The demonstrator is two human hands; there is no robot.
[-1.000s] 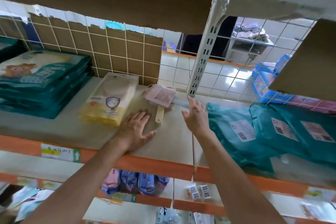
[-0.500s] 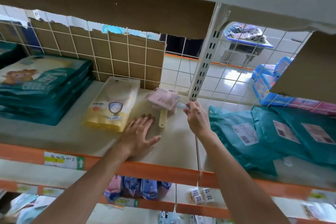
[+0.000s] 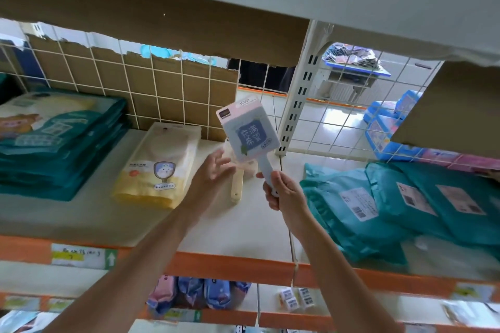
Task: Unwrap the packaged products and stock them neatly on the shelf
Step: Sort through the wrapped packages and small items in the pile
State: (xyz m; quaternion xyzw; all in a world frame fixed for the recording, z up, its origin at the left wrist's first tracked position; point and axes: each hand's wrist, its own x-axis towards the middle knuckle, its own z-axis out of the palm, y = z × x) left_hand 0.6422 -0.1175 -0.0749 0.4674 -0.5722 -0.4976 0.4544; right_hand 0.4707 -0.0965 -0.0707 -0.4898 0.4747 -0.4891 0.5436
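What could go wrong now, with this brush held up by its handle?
The right hand grips the brush only low on its handle, so the head may tip or slip out. The open left hand hovers by the cream brush lying on the shelf and might knock it toward the edge.

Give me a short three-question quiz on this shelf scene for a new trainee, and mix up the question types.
1. True or false: the right hand grips the pale blue square paddle-shaped product by its handle, holding it above the cream shelf board.
2. Multiple choice: the yellow and cream flat pouch lies (A) on the shelf board, left of the left hand; (B) on top of the teal plastic mailer bags; (C) on the lower shelf.
3. Fill the gap: the left hand's fingers are ___ (spread or clenched) and hold nothing.

Key: 1 true; 2 A; 3 spread.
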